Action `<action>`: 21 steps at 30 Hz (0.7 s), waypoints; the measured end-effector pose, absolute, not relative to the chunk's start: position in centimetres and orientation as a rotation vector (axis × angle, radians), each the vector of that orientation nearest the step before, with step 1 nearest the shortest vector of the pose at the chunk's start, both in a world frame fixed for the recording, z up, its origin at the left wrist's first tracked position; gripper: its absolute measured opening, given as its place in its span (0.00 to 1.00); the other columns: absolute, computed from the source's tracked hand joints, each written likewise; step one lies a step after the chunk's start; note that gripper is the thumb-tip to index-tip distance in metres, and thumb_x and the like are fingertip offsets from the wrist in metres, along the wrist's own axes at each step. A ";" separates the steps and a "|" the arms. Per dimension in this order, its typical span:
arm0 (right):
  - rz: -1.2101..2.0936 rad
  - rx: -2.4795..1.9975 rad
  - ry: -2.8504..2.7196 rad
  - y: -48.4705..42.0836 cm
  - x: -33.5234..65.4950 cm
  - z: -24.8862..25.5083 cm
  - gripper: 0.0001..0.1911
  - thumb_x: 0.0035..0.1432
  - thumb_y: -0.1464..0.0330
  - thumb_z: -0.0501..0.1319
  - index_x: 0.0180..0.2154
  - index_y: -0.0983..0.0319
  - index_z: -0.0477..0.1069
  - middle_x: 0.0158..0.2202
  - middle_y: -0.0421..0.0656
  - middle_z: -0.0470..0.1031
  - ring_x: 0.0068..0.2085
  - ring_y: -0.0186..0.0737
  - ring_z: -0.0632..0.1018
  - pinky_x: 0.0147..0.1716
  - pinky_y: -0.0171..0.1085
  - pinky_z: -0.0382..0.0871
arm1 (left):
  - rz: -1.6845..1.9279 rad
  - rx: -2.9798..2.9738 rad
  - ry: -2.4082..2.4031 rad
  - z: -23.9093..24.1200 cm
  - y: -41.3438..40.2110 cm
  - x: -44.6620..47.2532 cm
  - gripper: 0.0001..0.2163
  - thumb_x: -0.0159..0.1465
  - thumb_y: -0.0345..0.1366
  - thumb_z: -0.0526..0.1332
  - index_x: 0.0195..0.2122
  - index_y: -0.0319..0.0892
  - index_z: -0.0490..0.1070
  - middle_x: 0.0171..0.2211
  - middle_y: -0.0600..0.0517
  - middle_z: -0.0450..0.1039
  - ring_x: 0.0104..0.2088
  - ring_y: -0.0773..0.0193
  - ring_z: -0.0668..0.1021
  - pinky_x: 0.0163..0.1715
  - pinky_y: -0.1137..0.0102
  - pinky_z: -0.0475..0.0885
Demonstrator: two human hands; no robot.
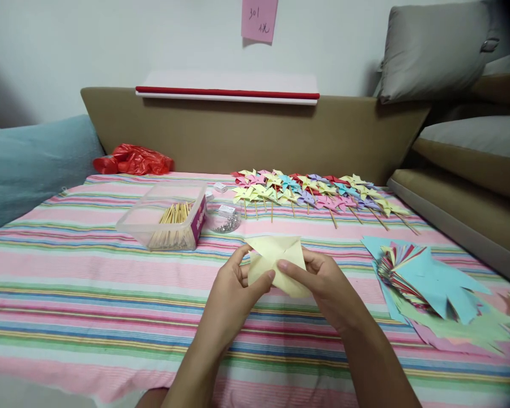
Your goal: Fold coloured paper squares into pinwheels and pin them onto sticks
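Observation:
A pale yellow paper square point(276, 258), cut and partly folded, is held up above the striped cloth between both hands. My left hand point(233, 289) pinches its left edge, thumb on the front. My right hand point(323, 283) grips the right side, with the forefinger laid across the paper's middle. Beyond the hands lie rows of finished paper pinwheels point(314, 192) on wooden sticks, in yellow, pink, blue, red and purple.
A clear plastic box point(164, 218) of wooden sticks stands left of centre, a small pile of metal pins point(226, 222) beside it. Cut coloured paper sheets point(433, 289) are stacked at right. A red plastic bag point(134, 160) lies at the back left. Sofa cushions border the striped cloth point(89, 294).

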State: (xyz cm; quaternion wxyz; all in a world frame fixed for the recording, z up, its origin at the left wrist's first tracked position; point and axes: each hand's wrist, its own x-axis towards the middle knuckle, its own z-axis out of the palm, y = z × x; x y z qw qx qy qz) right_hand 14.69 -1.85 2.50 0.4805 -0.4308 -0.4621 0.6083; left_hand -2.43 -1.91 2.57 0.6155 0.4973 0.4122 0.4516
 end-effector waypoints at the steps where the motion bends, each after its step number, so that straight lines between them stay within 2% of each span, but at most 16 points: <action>1: 1.506 -1.063 -1.129 -1.9 14.7 2.4 0.20 0.53 0.56 0.72 0.45 0.61 0.81 0.39 0.45 0.83 0.35 0.40 0.78 0.33 0.36 0.69 | 1.018 1.155 0.957 2.5 -1.8 -2.5 0.21 0.62 0.38 0.69 0.54 0.42 0.66 0.31 0.54 0.80 0.30 0.65 0.81 0.32 0.74 0.73; 5: 1.522 -1.068 -1.108 -1.8 14.4 1.9 0.22 0.52 0.56 0.72 0.45 0.61 0.81 0.38 0.47 0.83 0.35 0.44 0.80 0.34 0.40 0.71 | 1.008 1.187 0.949 2.2 -1.6 -2.5 0.21 0.62 0.38 0.68 0.55 0.42 0.68 0.38 0.49 0.82 0.35 0.62 0.82 0.36 0.72 0.75; 8: 1.478 -0.928 -0.911 -1.5 13.5 1.7 0.20 0.52 0.57 0.72 0.44 0.62 0.81 0.40 0.47 0.84 0.39 0.47 0.81 0.38 0.42 0.73 | 1.093 1.095 0.927 2.1 -1.4 -2.4 0.26 0.59 0.38 0.71 0.58 0.44 0.67 0.45 0.48 0.81 0.40 0.62 0.82 0.42 0.71 0.75; 10: 1.468 -0.807 -0.777 -1.2 12.7 1.8 0.21 0.52 0.57 0.72 0.45 0.61 0.80 0.43 0.47 0.83 0.43 0.50 0.81 0.41 0.44 0.74 | 1.140 1.036 0.915 2.1 -1.4 -2.1 0.27 0.57 0.38 0.73 0.56 0.44 0.69 0.47 0.47 0.79 0.42 0.62 0.81 0.45 0.70 0.74; 15: 1.506 -0.656 -0.681 -1.3 10.8 2.2 0.25 0.53 0.57 0.72 0.51 0.59 0.78 0.47 0.46 0.82 0.50 0.52 0.79 0.49 0.46 0.73 | 1.239 0.967 0.853 2.2 -1.7 -1.1 0.18 0.58 0.40 0.72 0.47 0.39 0.77 0.42 0.46 0.80 0.43 0.62 0.80 0.46 0.71 0.73; 21: 1.549 -0.674 -0.615 -1.8 9.8 2.0 0.21 0.53 0.60 0.73 0.47 0.61 0.79 0.44 0.46 0.83 0.46 0.49 0.80 0.49 0.46 0.73 | 1.368 0.851 0.929 2.3 -1.9 -0.7 0.13 0.58 0.41 0.72 0.37 0.37 0.77 0.32 0.50 0.80 0.35 0.65 0.80 0.36 0.74 0.73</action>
